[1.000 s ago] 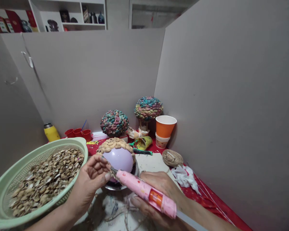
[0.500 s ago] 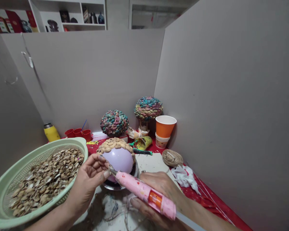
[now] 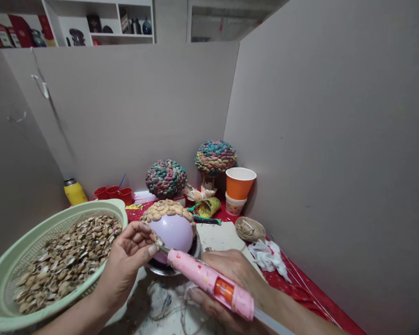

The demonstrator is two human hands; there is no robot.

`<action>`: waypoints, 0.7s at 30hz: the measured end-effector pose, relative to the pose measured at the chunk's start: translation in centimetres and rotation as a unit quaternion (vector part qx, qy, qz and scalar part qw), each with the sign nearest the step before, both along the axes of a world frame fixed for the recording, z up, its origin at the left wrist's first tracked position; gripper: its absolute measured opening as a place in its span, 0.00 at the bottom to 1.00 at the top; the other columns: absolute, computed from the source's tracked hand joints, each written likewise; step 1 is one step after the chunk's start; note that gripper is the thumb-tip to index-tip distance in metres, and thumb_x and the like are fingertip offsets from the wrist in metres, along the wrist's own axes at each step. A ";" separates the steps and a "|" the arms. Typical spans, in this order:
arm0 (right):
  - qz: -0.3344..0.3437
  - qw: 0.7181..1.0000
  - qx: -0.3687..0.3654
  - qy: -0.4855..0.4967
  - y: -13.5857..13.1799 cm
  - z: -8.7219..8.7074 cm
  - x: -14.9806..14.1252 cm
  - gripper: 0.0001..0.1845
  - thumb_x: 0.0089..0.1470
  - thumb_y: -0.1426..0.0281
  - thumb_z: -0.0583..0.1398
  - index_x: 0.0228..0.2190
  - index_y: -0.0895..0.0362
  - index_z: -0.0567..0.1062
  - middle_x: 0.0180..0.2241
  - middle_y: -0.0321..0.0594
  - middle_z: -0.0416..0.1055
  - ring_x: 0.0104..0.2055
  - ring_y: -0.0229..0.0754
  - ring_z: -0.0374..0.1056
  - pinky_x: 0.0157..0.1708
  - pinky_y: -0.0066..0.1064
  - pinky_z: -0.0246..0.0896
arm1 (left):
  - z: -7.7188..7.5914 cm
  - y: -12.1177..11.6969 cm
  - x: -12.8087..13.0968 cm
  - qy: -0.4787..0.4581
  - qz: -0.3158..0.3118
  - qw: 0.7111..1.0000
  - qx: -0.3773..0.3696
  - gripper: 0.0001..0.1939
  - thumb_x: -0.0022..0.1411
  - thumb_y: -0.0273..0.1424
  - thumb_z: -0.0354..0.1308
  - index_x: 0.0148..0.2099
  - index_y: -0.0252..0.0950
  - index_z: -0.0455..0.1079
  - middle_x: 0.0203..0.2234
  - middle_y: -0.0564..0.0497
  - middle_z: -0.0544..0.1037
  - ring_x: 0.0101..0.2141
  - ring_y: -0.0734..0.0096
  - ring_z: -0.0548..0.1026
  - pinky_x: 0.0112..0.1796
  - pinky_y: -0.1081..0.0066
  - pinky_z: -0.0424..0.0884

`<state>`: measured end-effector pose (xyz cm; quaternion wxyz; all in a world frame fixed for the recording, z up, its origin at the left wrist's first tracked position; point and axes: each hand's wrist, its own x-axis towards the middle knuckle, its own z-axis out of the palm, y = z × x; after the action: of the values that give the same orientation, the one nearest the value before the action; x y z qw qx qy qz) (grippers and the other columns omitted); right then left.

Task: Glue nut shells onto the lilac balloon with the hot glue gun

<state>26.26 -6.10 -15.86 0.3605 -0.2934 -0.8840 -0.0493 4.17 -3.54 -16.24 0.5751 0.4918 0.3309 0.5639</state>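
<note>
Glue gun (image 3: 199,273) in right grip (image 3: 234,267), balloon (image 3: 173,230) beyond

The bare left forearm (image 3: 78,309) slants up from the bottom left to a left hand (image 3: 129,253) turned palm inward, its fingers curled and the thumb (image 3: 149,251) stretched toward the fingertips in a light pinch, with a dark smudge near one fingertip. The bare right forearm (image 3: 293,309) comes in from the bottom right, angled up and leftward, and ends in a right hand (image 3: 234,266) closed in a full grip, its back partly turned upward, just beside the left hand but apart from it
</note>
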 end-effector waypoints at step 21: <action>-0.013 0.997 -0.069 0.014 0.2 -1.2 0.0 0.18 0.59 0.59 0.53 0.21 0.55 0.60 0.18 0.29 0.55 0.17 0.33 0.50 0.20 0.28 0.40 | 0.5 -0.1 0.0 -0.006 0.028 1.000 0.002 0.14 0.52 0.28 0.69 0.38 0.37 0.68 0.31 0.53 0.75 0.34 0.73 0.71 0.37 0.76 0.68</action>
<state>26.24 -5.92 -17.05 0.3515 -0.3296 -0.8762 0.0110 4.16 -3.65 -15.72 0.5597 0.4804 0.3398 0.5835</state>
